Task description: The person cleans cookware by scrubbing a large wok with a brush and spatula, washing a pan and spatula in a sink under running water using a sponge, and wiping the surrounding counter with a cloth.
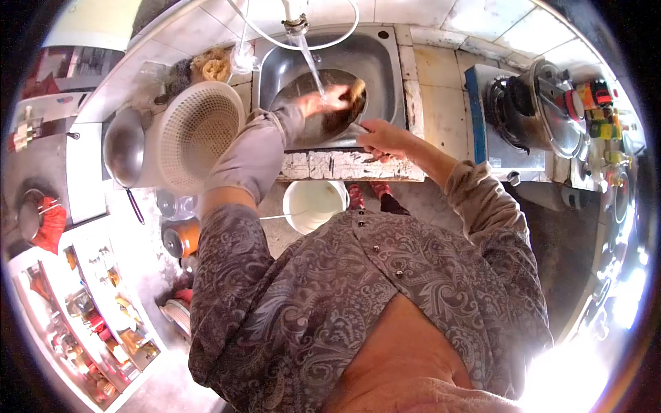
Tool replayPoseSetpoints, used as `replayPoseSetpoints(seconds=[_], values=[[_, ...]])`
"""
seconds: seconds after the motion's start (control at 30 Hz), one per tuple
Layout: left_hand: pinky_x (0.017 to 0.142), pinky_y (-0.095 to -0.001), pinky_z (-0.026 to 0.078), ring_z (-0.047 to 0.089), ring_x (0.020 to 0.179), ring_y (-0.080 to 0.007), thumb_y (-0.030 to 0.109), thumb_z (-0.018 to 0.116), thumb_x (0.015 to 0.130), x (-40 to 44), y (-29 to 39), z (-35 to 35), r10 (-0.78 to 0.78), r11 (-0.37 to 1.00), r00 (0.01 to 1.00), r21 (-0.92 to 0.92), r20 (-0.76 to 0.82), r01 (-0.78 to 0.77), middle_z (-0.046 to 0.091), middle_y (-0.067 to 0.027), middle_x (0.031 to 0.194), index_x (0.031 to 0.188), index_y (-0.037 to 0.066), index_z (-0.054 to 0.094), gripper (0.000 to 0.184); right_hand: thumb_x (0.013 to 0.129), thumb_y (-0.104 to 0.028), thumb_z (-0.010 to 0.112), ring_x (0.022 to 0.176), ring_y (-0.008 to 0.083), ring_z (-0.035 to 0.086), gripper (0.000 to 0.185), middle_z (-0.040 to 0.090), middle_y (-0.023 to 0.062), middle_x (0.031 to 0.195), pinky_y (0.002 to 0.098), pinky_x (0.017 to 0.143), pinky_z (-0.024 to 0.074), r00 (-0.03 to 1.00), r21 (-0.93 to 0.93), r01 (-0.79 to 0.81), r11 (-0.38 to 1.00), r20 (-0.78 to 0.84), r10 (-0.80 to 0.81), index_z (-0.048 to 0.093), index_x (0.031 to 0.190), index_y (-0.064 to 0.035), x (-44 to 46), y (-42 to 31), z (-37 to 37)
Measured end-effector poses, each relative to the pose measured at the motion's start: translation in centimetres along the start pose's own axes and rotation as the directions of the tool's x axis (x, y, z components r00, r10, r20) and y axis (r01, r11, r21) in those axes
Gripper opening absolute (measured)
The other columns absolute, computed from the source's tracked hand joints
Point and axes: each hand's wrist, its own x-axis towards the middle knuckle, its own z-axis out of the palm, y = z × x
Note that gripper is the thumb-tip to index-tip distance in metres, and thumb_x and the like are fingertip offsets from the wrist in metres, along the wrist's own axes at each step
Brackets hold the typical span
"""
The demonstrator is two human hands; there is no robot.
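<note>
Pan (333,126) held under running water (315,71), upper middle.
The handle (355,129), gripped by the right hand (383,139), is best steadied; blurred left hand (322,102): grip cannot be told.

I'm looking into a kitchen: I can see a sink (387,82) with a pan (334,124) under a running tap (296,27), a colander (200,141) beside the sink, tiles (475,19) on the wall, and a pot (542,107) on a stove (527,162).

White glare (568,378) floods the lower right, and fisheye distortion bows the edges.
</note>
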Motion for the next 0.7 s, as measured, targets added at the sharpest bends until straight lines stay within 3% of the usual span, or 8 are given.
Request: replayPoseSetpoints(seconds=[0.03,0.17,0.23,0.4,0.47,0.53,0.57,0.7], values=[[0.093,-0.0351,0.040,0.051,0.106,-0.0308,0.018,0.056,0.080,-0.6,-1.5,1.2,0.161,0.954,0.986,-0.264,0.051,-0.142,0.053,-0.0199,0.117,0.122,-0.002,0.045,0.048,0.081,-0.011,0.051,0.046,0.0109,0.041,0.010,0.043,0.0024,0.059,0.0262,0.035,0.0337,1.000,-0.001,-0.022,1.000,0.005,0.022,0.048,0.085,-0.0025,0.1,-0.2,-0.8],[0.075,-0.0385,0.046,0.057,0.083,-0.0270,0.025,0.061,0.077,-5.8,-3.1,-0.3,-0.059,0.972,0.996,0.233,0.071,0.041,0.060,-0.0164,0.092,0.118,0.002,0.050,0.048,0.081,-0.010,0.053,0.047,0.0117,0.046,0.009,0.049,0.0047,0.060,0.0262,0.038,0.0412,0.984,-0.383,-0.015,0.924,-0.168,-0.054,0.055,0.086,-0.0023,-0.2,-1.8,-3.1],[0.068,-0.0407,0.047,0.058,0.073,-0.0260,0.029,0.064,0.075,-7.9,-3.5,-1.5,-0.132,0.929,0.987,0.337,-0.089,0.154,0.060,-0.0158,0.080,0.106,0.003,0.056,0.041,0.080,-0.010,0.055,0.051,0.0135,0.052,0.011,0.054,0.0076,0.063,0.0271,0.042,0.0464,0.892,-0.813,0.019,0.582,-0.249,-0.376,0.058,0.084,-0.0010,1.3,-1.8,-4.8],[0.063,-0.0408,0.048,0.059,0.068,-0.0255,0.027,0.063,0.077,-11.7,0.7,-4.7,0.101,0.839,0.828,0.494,-0.552,0.227,0.061,-0.0164,0.075,0.087,0.003,0.060,0.027,0.080,-0.013,0.056,0.051,0.0170,0.056,0.018,0.055,0.0119,0.061,0.0293,0.042,0.0480,0.832,-0.998,-0.031,-0.046,0.000,-0.555,0.057,0.081,0.0052,1.2,-1.8,-8.2],[0.064,-0.0408,0.049,0.060,0.068,-0.0257,0.022,0.062,0.077,-12.3,4.6,-4.7,-0.009,0.944,0.762,0.245,-0.647,0.219,0.061,-0.0160,0.078,0.091,0.002,0.060,0.024,0.080,-0.014,0.055,0.048,0.0166,0.054,0.019,0.053,0.0110,0.059,0.0294,0.039,0.0462,0.868,-0.965,0.001,0.262,-0.130,-0.480,0.056,0.080,0.0057,0.2,-2.2,-7.6],[0.066,-0.0415,0.050,0.061,0.069,-0.0259,0.017,0.061,0.077,-11.5,5.8,-3.3,-0.009,0.999,0.799,0.024,-0.601,0.029,0.062,-0.0152,0.084,0.095,0.001,0.059,0.024,0.081,-0.014,0.054,0.041,0.0144,0.048,0.019,0.048,0.0074,0.054,0.0289,0.034,0.0420,0.948,-0.405,-0.020,0.914,-0.298,-0.111,0.054,0.078,0.0044,-2.6,-3.0,-5.4],[0.068,-0.0418,0.051,0.061,0.070,-0.0259,0.014,0.060,0.077,-10.8,6.2,-2.6,0.000,0.994,0.817,-0.088,-0.576,-0.063,0.063,-0.0148,0.087,0.096,0.000,0.058,0.024,0.082,-0.014,0.054,0.041,0.0134,0.045,0.018,0.047,0.0061,0.054,0.0287,0.033,0.0399,0.952,-0.343,-0.014,0.939,-0.292,-0.093,0.053,0.077,0.0035,-3.0,-2.7,-4.5],[0.077,-0.0396,0.050,0.059,0.077,-0.0223,0.016,0.049,0.086,-6.4,7.1,1.5,0.250,0.907,0.928,0.402,-0.276,-0.125,0.060,-0.0153,0.088,0.101,-0.001,0.056,0.024,0.083,-0.015,0.052,0.040,0.0108,0.041,0.019,0.043,0.0037,0.054,0.0277,0.030,0.0352,0.966,-0.183,0.025,0.983,-0.250,-0.070,0.050,0.075,0.0014,-4.0,-1.7,-1.4]])
